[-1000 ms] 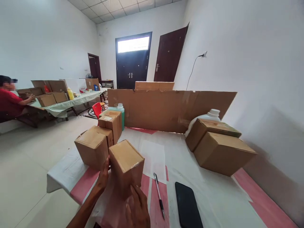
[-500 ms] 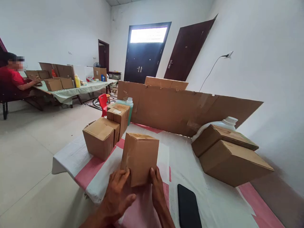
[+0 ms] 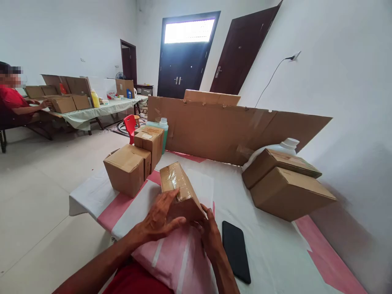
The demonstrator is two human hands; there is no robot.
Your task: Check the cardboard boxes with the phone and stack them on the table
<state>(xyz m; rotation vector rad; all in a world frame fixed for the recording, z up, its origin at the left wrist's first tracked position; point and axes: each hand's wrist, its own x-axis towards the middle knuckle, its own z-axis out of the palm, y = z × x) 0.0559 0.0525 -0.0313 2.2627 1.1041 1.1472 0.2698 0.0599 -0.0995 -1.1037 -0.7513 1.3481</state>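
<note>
A small taped cardboard box (image 3: 179, 188) lies tipped over on the white and pink table cover (image 3: 263, 245), its taped face up. My left hand (image 3: 161, 218) grips its near left side, with fingers spread over the cardboard. Touching its lower right corner, my right hand (image 3: 211, 234) holds the box from the other side. Both hands keep the box just in front of me.
Three sealed small boxes (image 3: 127, 167) stand at the table's left. Two larger boxes (image 3: 289, 192) and a white jug (image 3: 286, 145) sit at right. A black phone (image 3: 235, 249) lies beside my right hand. A cardboard sheet (image 3: 226, 130) stands behind. A person sits at a far table (image 3: 92, 112).
The box stood upright between my hands; now it is tipped onto its side, taped face up. My left hand moved onto its side. The pen is no longer visible.
</note>
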